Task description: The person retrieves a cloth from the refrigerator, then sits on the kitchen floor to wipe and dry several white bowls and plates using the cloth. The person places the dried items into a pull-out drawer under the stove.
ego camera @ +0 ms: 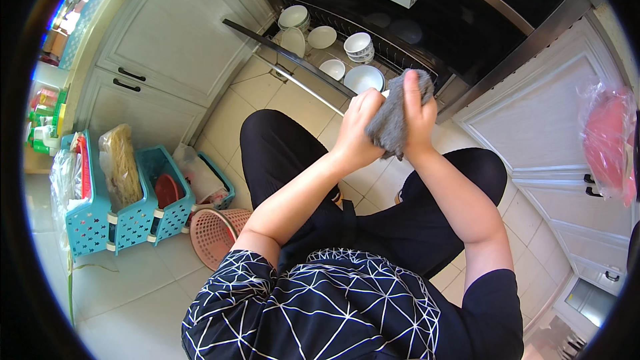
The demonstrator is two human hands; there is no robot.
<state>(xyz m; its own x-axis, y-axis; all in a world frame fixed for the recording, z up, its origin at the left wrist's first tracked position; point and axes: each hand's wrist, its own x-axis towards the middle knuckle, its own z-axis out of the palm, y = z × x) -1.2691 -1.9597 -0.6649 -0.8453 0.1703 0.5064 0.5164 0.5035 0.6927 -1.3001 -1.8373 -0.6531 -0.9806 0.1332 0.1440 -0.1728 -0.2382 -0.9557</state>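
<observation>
A grey cloth (pixel 392 117) is bunched between my two hands, above the front edge of an open dish drawer (pixel 290 56). My left hand (pixel 361 130) grips its left side, fingers curled. On the other side my right hand (pixel 420 122) presses the cloth, thumb pointing up along it. A small white edge (pixel 385 93) shows between my left fingers and the cloth; what it belongs to is mostly hidden. In the drawer's wire rack stand stacked bowls (pixel 358 45), a pale plate stack (pixel 364 79), a small white bowl (pixel 332 69), another bowl (pixel 322 37) and a tilted dish (pixel 293 41).
More bowls (pixel 294 16) are stacked at the drawer's far left. Teal plastic baskets (pixel 130 225) and a pink perforated basket (pixel 212 237) stand on the left floor. White cabinets (pixel 160 35) flank the drawer. A pink item in clear plastic (pixel 605 140) hangs at right.
</observation>
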